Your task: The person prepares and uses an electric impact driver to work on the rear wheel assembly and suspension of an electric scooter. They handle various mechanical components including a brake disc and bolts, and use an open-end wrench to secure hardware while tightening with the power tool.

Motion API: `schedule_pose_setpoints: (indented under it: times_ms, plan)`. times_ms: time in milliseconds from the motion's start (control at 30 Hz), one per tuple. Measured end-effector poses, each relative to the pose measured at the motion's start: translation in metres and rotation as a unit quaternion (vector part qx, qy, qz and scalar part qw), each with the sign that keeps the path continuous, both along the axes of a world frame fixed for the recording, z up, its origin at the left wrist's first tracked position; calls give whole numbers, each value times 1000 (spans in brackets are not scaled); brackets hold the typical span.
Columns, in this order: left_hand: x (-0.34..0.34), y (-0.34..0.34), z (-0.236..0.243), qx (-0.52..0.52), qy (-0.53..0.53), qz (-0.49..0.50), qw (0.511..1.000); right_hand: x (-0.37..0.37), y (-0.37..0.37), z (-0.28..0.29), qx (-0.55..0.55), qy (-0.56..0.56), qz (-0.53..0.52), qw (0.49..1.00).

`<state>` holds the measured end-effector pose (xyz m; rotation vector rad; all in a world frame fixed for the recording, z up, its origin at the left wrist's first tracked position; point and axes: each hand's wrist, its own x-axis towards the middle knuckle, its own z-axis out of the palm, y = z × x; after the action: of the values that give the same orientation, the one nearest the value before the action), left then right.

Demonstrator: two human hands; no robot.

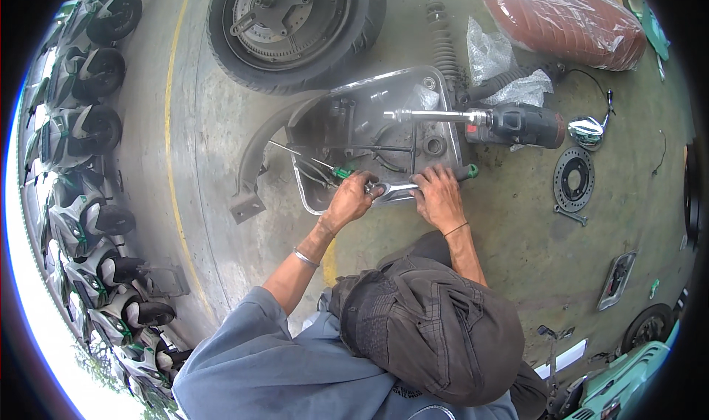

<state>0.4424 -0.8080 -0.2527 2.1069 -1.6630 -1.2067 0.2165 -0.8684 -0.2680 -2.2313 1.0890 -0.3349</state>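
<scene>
My left hand [354, 196] is closed, its fingers pinched at the round head of a silver ratchet wrench [399, 189]. My right hand [441, 197] wraps round the wrench's handle, whose dark and green end sticks out to the right. Both hands are at the near edge of a shallow metal tray [452, 136]. Beside my left hand, a screwdriver [342, 173] with a green handle points up and left across the tray. Dark parts and a ring [433, 146] lie in the tray. A cordless impact wrench [521, 125] with a long silver extension reaches over its right side.
A wheel with tyre [295, 73], a curved dark fender-like part [255, 150], and a shock absorber [442, 40] surround the tray. To the right are a wrapped brown seat [565, 18], a round mirror [587, 132], a brake disc [574, 179] and a spanner [571, 215]. Scooters [88, 132] line the left.
</scene>
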Motion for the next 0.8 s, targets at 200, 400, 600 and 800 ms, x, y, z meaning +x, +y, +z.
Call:
schedule_pose_setpoints:
  times_ms: [200,400,600,800]
  plan:
    - [-7,5,5,-35,-88,-44,995,7,-2,12,4,2,8,1000]
    - [-20,36,16,-87,-51,26,995,18,12,9,-21,17,-8,1000]
    - [-20,22,32,-40,-13,81,996,8,-2,6,137,-159,-144,967]
    - [-12,-15,42,-51,36,171,983,32,-51,65,466,-663,-239,535]
